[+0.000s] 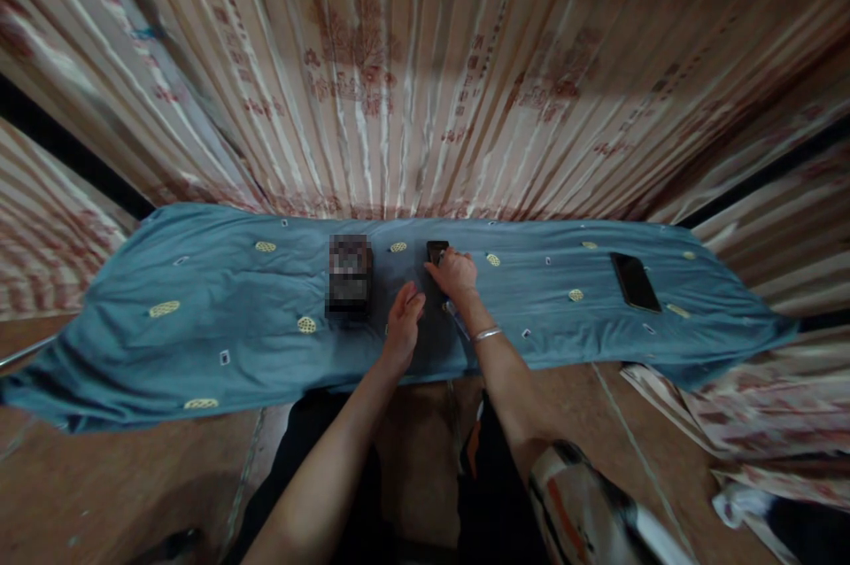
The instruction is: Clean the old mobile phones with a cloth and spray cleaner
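The right hand (pixel 457 271) reached over the middle of the table, its fingers at a small dark object (pixel 437 247) that lay near the far edge. The hand covered part of that object, so whether the grip had closed on it could not be told. A silvery bracelet (pixel 488 334) circled the right wrist, and a slim pale item (pixel 457 317) lay just beside it. The left hand (pixel 404 317) was nearer the table's near edge, its grip loosely open and its fingers curved. To its left stood a dark box (pixel 349 277), blurred by pixels, between the far and near edges. A black phone (pixel 636 282) lay well apart, toward the right end of the table (pixel 558 326), which a blue patterned cloth (pixel 252 308) covered.
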### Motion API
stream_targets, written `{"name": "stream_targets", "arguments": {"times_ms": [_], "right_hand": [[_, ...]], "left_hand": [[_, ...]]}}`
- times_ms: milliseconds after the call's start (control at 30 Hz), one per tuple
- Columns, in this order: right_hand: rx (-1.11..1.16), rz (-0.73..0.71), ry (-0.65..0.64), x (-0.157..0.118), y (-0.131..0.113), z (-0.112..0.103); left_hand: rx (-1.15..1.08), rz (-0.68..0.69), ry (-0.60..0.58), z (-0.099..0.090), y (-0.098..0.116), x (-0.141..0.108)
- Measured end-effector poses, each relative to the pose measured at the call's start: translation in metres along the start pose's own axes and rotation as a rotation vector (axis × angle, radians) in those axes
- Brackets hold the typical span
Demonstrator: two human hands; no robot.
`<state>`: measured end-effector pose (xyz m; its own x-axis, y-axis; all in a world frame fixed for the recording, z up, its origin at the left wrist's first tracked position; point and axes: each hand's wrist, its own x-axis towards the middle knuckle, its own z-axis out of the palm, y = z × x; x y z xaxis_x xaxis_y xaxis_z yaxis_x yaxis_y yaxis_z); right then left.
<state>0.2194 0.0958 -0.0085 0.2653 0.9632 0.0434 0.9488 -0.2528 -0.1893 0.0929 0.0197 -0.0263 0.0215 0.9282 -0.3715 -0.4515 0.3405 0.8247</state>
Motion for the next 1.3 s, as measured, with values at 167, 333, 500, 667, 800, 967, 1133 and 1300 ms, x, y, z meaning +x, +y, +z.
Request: {"name": "stream_targets", "arguments": {"times_ms": [167, 333, 500, 667, 800, 967, 1133, 1300], "right_hand": [[0.019, -0.003, 0.035, -0.016, 0.008, -0.006], [0.206, -0.018, 0.073, -0.036, 0.007, -0.005], [0.614, 0.025, 0.083, -0.051, 0.017, 0.002], [0.769, 0.075, 0.119, -0.05, 0.044, 0.009], [0.918, 0.122, 0.101, -0.044, 0.053, 0.021], [1.087, 0.13, 0.082, -0.041, 0.053, 0.032], [1.175, 0.137, 0.048, -0.042, 0.049, 0.034], [1.131, 0.148, 0.04, -0.039, 0.043, 0.027]], "left_hand": [[0.027, 0.028, -0.007, -0.014, 0.005, -0.002], [0.053, 0.067, -0.018, -0.031, 0.01, -0.005], [0.07, 0.069, -0.038, -0.048, 0.014, -0.007], [0.123, 0.069, -0.061, -0.055, 0.015, -0.009], [0.131, 0.062, -0.08, -0.052, 0.013, -0.008], [0.148, 0.047, -0.106, -0.048, 0.008, -0.007], [0.171, 0.045, -0.122, -0.044, 0.002, -0.005], [0.154, 0.041, -0.144, -0.034, -0.004, -0.001]]}}
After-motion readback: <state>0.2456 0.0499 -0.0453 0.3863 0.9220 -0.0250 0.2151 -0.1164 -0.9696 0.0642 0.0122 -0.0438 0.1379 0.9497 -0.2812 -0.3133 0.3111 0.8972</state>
